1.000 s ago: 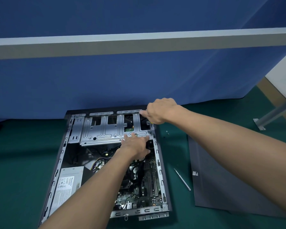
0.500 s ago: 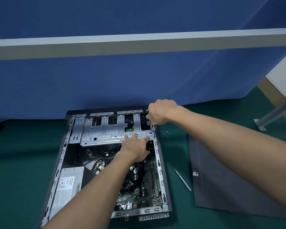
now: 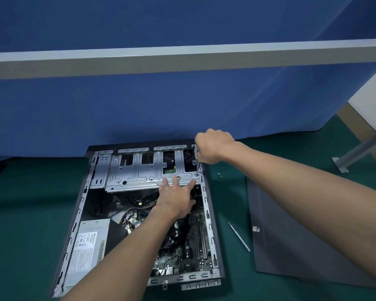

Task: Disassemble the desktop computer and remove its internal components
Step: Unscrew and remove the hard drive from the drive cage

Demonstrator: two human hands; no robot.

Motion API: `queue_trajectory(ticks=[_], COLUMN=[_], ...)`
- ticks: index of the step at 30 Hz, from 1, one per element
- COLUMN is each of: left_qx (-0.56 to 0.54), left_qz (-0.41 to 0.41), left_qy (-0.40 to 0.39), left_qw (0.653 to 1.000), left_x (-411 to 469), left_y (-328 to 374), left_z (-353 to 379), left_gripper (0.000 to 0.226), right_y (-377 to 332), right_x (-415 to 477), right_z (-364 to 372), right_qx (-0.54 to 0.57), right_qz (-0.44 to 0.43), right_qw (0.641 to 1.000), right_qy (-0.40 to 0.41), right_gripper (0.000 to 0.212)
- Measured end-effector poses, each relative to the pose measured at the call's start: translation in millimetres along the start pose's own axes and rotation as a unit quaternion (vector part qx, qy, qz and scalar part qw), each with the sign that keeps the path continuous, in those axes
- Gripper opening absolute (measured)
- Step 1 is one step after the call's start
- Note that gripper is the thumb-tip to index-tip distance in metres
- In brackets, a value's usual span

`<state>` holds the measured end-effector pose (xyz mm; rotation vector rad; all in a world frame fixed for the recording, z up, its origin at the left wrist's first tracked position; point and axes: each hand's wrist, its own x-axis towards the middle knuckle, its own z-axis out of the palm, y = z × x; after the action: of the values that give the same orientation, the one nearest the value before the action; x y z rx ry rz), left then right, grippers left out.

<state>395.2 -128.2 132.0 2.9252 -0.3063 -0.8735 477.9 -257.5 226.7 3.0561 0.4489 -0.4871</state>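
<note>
In the case (image 3: 78, 214): motherboard (image 3: 196, 243), drive cage (image 3: 139, 173)

1 computer case (image 3: 80, 213), 1 drive cage (image 3: 139, 172), 1 power supply (image 3: 87, 242), 1 motherboard (image 3: 189, 253), 1 side panel (image 3: 291, 235), 2 loose screws (image 3: 218, 173) (image 3: 221, 177), 1 yellow-handled screwdriver (image 3: 198, 168), 1 slim screwdriver (image 3: 239, 236).

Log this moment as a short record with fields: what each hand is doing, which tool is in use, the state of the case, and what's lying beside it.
Left hand: fingers straight, pressing on the near edge of the drive cage
Right hand: grips a screwdriver, tip at a screw on the cage's right corner
Case: open, lying flat on the green mat; power supply and motherboard inside
Beside case, to the right: side panel, slim tool, loose screws
</note>
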Motion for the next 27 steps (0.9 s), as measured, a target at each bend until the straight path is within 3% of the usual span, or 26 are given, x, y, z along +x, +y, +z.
queue_trajectory(ticks=[4,6,8,11,13,15,19,20,25,27], left_qx=[-0.001,-0.001,0.000,-0.002,-0.002,-0.003,-0.008,-0.008,-0.005,-0.004], left_qz=[-0.001,-0.002,-0.004,-0.004,-0.004,-0.002,-0.001,-0.002,-0.003,-0.003], left_qy=[-0.005,-0.008,-0.010,-0.010,-0.010,-0.007,-0.006,-0.006,-0.005,-0.004], left_qw=[1.000,1.000,1.000,1.000,1.000,1.000,1.000,1.000,1.000,1.000], left_x=[0.6,1.0,1.6,3.1,3.4,2.9,4.4,4.6,6.6,6.5], left_y=[0.1,-0.1,0.0,0.3,0.3,-0.9,-1.5,-1.8,-1.8,-2.4], left_z=[-1.6,-1.0,-1.3,-2.0,-1.7,-0.6,0.6,0.7,1.4,1.6], left_gripper=[0.068,0.068,0.068,0.068,0.068,0.068,0.068,0.068,0.068,0.068], right_y=[3.5,2.1,0.7,-0.3,1.0,0.1,-3.2,-4.1,-2.7,-2.1], right_x=[-0.5,-0.9,-0.3,-0.6,-0.1,-0.1,0.6,0.2,-2.6,-4.0], right_z=[-3.5,0.9,2.8,-0.2,-3.1,-3.7,0.4,1.1,-4.9,-6.7], right_qx=[0.023,-0.036,-0.059,-0.029,0.007,0.024,-0.071,-0.070,-0.019,0.010], right_qz=[-0.021,0.006,0.023,-0.009,-0.030,-0.030,0.021,0.021,-0.027,-0.028], right_qw=[0.999,0.999,0.998,1.000,0.999,0.998,0.997,0.997,0.999,0.998], right_qy=[-0.041,-0.035,-0.006,-0.004,-0.024,-0.045,-0.017,-0.008,-0.040,-0.062], right_gripper=[0.006,0.036,0.047,0.030,0.008,0.004,0.050,0.048,0.001,0.007])
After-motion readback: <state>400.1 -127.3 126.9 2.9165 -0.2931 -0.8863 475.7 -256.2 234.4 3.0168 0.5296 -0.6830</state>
